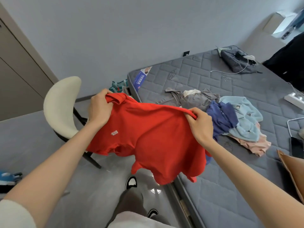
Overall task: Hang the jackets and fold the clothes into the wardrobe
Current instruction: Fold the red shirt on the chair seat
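A red shirt hangs in the air between my hands, above the mattress edge and the floor. My left hand grips its collar end at the upper left. My right hand grips the upper edge on the right. A white label shows on the cloth. On the grey mattress behind lies a heap of clothes: a grey garment, a dark blue one, a light blue fleece piece and a pink one. The wardrobe front stands at the far left.
A white chair stands on the floor just left of the shirt. A grey bag with cables lies at the mattress's far end. A power strip, a phone and a brown bag sit at the right edge.
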A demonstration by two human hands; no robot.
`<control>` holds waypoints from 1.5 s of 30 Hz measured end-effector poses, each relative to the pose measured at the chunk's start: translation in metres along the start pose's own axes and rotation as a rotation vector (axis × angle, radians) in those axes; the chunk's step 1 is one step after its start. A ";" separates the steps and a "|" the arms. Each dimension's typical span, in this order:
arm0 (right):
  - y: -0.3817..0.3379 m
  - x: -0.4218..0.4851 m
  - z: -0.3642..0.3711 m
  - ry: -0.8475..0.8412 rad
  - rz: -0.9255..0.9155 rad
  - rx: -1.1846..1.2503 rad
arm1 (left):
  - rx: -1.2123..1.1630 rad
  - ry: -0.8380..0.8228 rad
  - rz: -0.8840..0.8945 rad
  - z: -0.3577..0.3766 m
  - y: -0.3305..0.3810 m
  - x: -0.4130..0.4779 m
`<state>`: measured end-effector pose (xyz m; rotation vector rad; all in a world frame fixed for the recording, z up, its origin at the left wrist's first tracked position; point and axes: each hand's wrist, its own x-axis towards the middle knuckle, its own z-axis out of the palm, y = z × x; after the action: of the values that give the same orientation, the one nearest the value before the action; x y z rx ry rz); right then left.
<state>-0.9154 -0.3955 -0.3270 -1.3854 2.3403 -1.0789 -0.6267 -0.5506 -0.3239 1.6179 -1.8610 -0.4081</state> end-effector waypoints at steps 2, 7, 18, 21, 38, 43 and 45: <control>0.003 0.007 0.008 -0.082 0.011 -0.011 | 0.088 -0.030 -0.007 0.005 -0.006 0.004; 0.007 0.046 0.052 -0.243 0.025 -0.106 | 0.200 -0.097 -0.074 0.028 -0.038 0.025; -0.001 0.191 0.207 -0.526 0.050 -0.190 | 0.342 -0.251 -0.199 0.096 -0.135 0.150; -0.009 0.233 0.246 -0.540 0.092 -0.239 | 0.351 -0.293 -0.229 0.116 -0.151 0.192; 0.024 0.315 0.409 -0.586 0.019 -0.500 | 0.095 -0.288 -0.619 0.246 -0.230 0.205; 0.031 0.285 0.447 -0.806 0.005 -0.439 | 0.002 -0.394 -0.832 0.262 -0.268 0.153; 0.030 0.277 0.463 -0.850 0.004 -0.423 | -0.051 -0.407 -0.889 0.268 -0.284 0.147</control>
<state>-0.8435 -0.8391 -0.6274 -1.5441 1.9362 0.0757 -0.5851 -0.7938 -0.6603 2.3968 -1.2472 -1.2154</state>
